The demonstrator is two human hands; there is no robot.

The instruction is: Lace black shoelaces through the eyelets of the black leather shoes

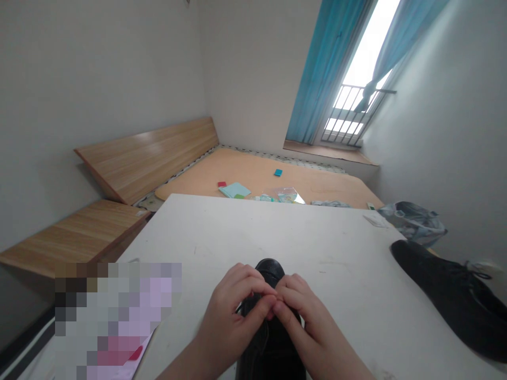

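Observation:
A black shoe [273, 353] stands on the white table [222, 227] in front of me, its toe pointing away. Over its lacing area, my left hand [232, 306] and my right hand [304, 309] meet with fingertips pinched together. A thin dark shoelace loop [238, 307] shows beside the left fingers; the rest of the lace is hidden by both hands. Both hands are closed at the fingertips. The matching black shoe [443, 290], with its lace tied in a bow, lies at the table's right side.
Beyond the table lies a bed with an orange mat [317, 182], holding a light-blue folded item [235, 190] and clear plastic packets [287, 195]. A plastic bag [414, 221] sits past the right corner. A blurred patch [119, 322] covers the left front.

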